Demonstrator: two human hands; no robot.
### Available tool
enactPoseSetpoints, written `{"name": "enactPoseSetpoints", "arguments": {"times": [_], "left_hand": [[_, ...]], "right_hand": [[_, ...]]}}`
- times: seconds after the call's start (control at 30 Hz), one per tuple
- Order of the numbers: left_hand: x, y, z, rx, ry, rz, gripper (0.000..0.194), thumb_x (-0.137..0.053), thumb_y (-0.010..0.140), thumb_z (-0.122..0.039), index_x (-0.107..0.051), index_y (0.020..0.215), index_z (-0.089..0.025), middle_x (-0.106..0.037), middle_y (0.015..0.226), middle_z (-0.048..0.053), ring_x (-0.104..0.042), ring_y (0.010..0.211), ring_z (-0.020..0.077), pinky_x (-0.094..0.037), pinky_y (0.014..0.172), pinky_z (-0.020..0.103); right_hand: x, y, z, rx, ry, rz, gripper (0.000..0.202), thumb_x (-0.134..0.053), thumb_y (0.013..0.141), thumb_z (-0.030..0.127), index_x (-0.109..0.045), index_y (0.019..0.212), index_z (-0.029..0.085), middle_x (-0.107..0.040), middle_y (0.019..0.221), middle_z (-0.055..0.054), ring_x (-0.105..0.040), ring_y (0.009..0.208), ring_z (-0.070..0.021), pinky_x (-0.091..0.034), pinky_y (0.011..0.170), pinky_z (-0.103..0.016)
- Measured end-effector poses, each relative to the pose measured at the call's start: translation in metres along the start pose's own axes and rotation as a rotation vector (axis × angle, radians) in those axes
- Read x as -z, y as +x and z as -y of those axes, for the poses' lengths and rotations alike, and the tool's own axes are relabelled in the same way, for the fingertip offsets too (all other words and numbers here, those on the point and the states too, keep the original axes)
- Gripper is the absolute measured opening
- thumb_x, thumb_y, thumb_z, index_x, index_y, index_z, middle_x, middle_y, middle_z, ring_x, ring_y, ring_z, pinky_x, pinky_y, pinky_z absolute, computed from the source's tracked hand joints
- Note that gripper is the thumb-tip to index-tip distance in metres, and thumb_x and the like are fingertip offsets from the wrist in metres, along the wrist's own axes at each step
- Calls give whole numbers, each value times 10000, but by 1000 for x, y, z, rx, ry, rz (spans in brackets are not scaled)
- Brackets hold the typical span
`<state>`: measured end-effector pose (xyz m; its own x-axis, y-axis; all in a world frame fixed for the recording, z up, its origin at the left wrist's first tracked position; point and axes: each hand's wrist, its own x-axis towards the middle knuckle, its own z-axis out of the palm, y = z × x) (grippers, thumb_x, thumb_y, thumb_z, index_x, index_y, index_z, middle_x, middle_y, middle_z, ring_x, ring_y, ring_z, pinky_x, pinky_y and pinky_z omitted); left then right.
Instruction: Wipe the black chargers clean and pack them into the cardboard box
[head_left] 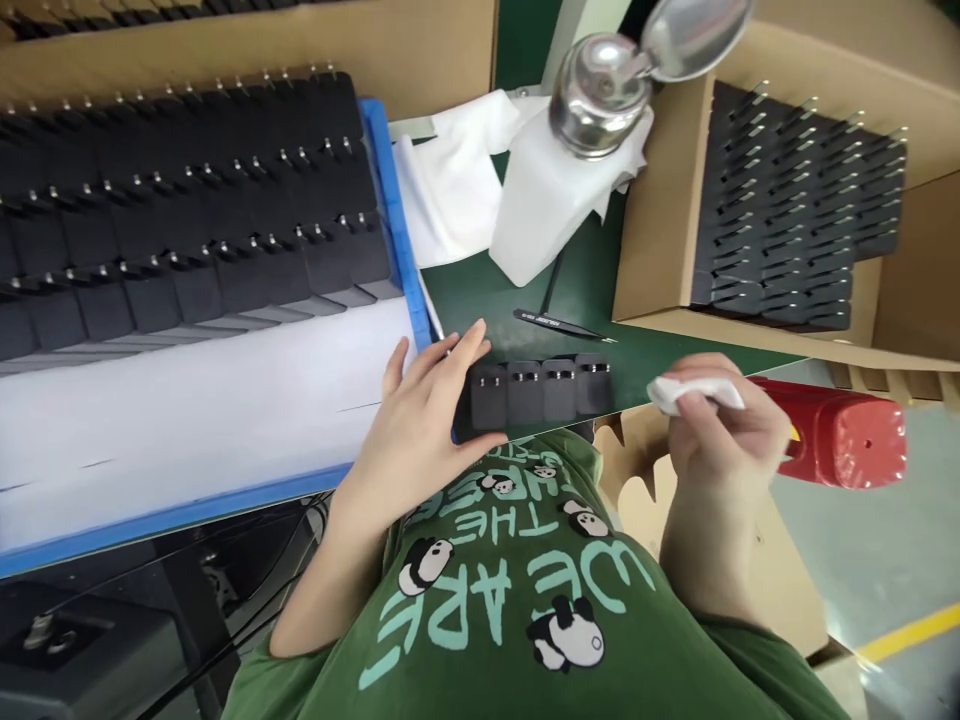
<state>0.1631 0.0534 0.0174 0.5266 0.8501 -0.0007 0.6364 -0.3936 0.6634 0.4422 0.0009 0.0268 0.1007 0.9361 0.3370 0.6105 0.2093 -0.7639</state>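
Several black two-pin plug pieces (541,393) stand side by side in a row at the front edge of the green table (469,290). At the left end of this row is my left hand (427,420), its fingers spread; the thumb reaches along the front edge and the fingertips are beside the leftmost piece. Part of that end is hidden behind the hand. My right hand (720,420) is raised to the right of the row, closed round a small folded white cloth (694,392). Black tweezers (562,325) lie just behind the row.
On the left, a blue-rimmed tray (394,220) holds many black plug pieces. A white pump bottle (540,190) stands at the back beside white cloths (450,190). At right are a cardboard box (664,190) of plug pieces and a red object (847,430).
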Motion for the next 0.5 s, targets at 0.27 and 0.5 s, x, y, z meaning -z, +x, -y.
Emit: {"name": "enactPoseSetpoints", "arguments": {"times": [0.27,0.5], "left_hand": [[-11,44,-52,-212,229,74,923,-837,826,-375,-325,1558,-145,-653,1384,141,-547,1347,377,-261,1239,609],[-28,64,-54,-282,223,34,446,-760,835,-193,-605,1249,-137,-755,1167,96,-716,1035,297,-470,1089,520]], "right_hand": [[-19,-4,-24,239,-113,28,413,-607,882,19,-727,1194,261,-675,972,-45,-688,830,-166,-588,696,-301],[-12,-16,-24,354,-140,208,478,-580,895,-4,-642,1325,196,-720,1078,-82,-693,887,-183,-613,753,-310]]}}
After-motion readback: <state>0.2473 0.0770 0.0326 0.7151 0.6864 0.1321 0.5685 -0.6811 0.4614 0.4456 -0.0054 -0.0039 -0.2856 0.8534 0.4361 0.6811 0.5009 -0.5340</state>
